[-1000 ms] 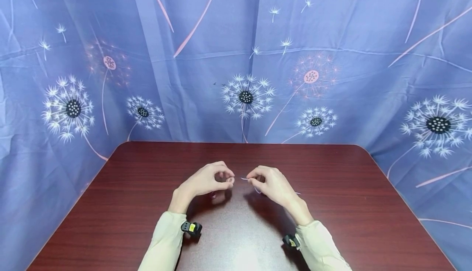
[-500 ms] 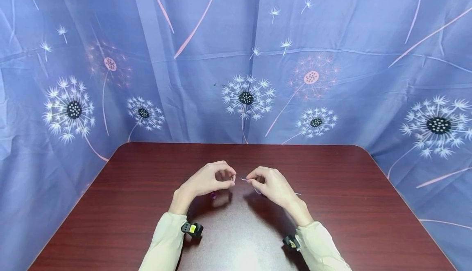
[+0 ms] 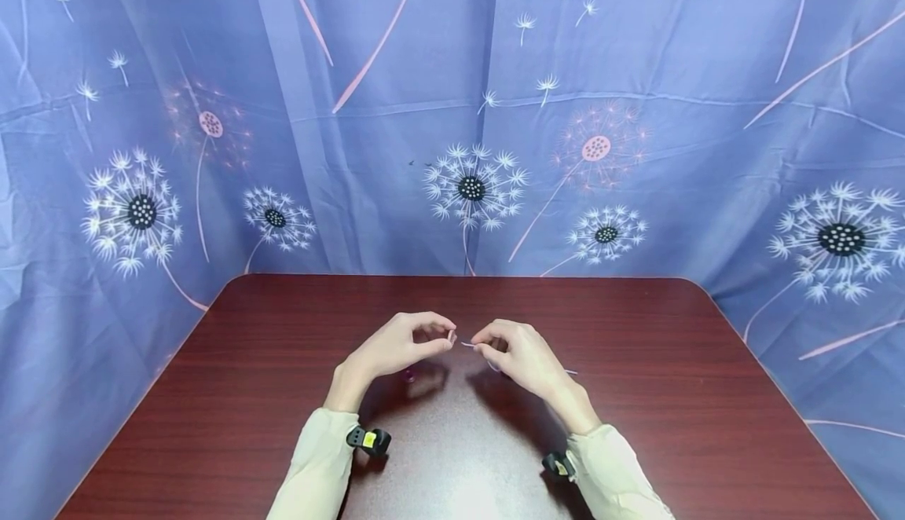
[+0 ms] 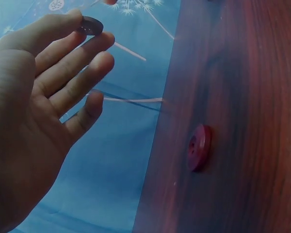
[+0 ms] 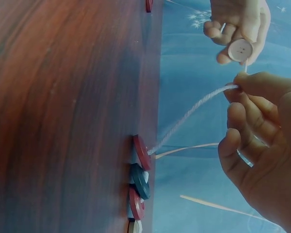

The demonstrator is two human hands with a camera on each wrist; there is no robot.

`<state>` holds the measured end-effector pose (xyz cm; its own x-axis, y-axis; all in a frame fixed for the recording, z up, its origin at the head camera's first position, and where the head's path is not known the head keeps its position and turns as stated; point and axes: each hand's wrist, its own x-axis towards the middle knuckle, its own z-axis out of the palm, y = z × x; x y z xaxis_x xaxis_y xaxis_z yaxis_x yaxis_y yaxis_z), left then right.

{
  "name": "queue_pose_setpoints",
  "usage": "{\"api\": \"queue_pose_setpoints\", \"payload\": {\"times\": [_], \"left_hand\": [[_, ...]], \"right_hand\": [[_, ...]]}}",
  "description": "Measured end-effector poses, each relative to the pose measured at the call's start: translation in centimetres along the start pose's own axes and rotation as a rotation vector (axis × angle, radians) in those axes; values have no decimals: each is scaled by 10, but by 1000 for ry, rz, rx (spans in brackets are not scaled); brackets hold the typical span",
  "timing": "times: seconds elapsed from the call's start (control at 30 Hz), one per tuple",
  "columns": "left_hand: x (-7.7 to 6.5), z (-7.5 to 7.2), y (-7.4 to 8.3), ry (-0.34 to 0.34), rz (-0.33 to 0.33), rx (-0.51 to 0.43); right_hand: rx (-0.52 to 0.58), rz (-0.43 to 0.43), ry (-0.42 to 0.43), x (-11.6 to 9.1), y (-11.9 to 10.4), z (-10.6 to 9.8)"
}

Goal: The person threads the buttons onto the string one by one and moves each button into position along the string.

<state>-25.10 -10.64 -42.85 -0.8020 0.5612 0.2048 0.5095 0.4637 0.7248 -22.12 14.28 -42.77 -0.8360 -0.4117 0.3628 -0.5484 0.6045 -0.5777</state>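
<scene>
My left hand (image 3: 396, 345) pinches a round button (image 4: 91, 26) between thumb and index finger. Its pale face with small holes shows in the right wrist view, just beyond my right fingertips. Opposite it, my right hand (image 3: 522, 353) pinches a whitish cord (image 5: 191, 111) near its end, and a short tip points towards the button. The cord runs down to a red button (image 5: 142, 152), beside which a dark blue-green button (image 5: 140, 181), another red button (image 5: 136, 203) and a pale one (image 5: 135, 226) sit in a row. Whether the tip touches the held button is unclear.
A loose red button (image 4: 200, 148) lies on the brown wooden table (image 3: 283, 457) below my left hand. The cord's far tail (image 3: 571, 372) shows past my right wrist. A blue dandelion-print curtain (image 3: 382, 190) hangs behind the table and along both sides.
My left hand has shifted slightly right, bringing the button closer to the cord's tip. The button has turned from face-on to nearly edge-on in the head view. My right hand stays in place.
</scene>
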Motion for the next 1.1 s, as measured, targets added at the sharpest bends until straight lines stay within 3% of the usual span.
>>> {"api": "queue_pose_setpoints", "payload": {"times": [0.33, 1.1], "left_hand": [[1, 2, 4, -21, 12, -59], [2, 7, 7, -53, 33, -25]], "right_hand": [[0, -16, 6, 1, 1, 0], [0, 9, -1, 0, 0, 0]]}}
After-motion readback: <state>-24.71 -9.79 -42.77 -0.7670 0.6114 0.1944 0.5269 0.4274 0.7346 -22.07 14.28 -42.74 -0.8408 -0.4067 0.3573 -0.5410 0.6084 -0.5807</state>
